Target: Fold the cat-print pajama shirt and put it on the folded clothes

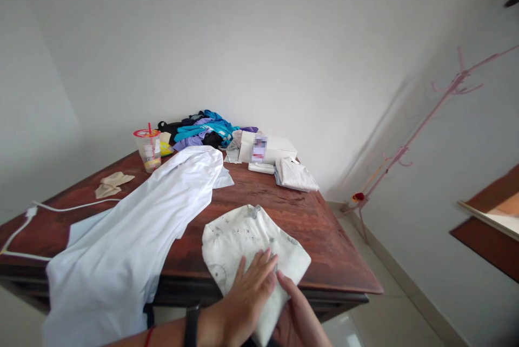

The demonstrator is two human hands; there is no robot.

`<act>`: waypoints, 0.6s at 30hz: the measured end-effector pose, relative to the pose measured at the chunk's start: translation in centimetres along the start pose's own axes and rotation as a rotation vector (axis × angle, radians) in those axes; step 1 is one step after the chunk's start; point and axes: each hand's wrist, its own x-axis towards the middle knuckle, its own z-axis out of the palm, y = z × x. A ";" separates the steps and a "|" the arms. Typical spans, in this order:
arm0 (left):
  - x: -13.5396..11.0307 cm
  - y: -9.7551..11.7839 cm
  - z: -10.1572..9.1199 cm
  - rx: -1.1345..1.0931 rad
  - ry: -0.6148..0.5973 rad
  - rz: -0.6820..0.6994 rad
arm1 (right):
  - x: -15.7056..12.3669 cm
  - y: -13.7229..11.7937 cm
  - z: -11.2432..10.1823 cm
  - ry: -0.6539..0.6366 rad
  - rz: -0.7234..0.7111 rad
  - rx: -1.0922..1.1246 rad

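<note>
A folded off-white garment (247, 233) with small grey prints lies partly on the table and partly over its front edge. On top of it my left hand (253, 285) rests flat, fingers stretched out. My right hand (298, 304) grips the garment's near right side, thumb above and the other fingers mostly hidden beneath. Whether it is a shirt or another garment, I cannot tell. To the left, a long white garment (141, 228) is spread across the table and hangs over the front edge.
On the dark red wooden table (320, 244) stand a plastic cup (149, 149) with a red straw and a white box (279, 147). A clothes pile (206, 131), a folded pale garment (295, 174), a beige cloth (113, 184) and a white cable (77, 208) lie there. Right stands a pink coat rack (425, 112).
</note>
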 end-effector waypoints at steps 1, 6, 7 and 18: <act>-0.1 0.2 -0.2 -0.024 -0.030 0.044 | -0.6 -1.0 -0.4 -0.005 -0.011 -0.017; -1.1 0.5 -0.3 0.117 0.005 0.342 | -2.2 -5.1 -2.0 0.005 0.024 -0.082; -1.2 0.3 0.0 0.163 0.030 0.372 | -2.1 -5.5 -2.4 0.007 0.045 -0.093; -0.3 1.1 -1.7 0.370 0.140 0.384 | 0.8 -9.8 0.5 0.034 0.014 -0.066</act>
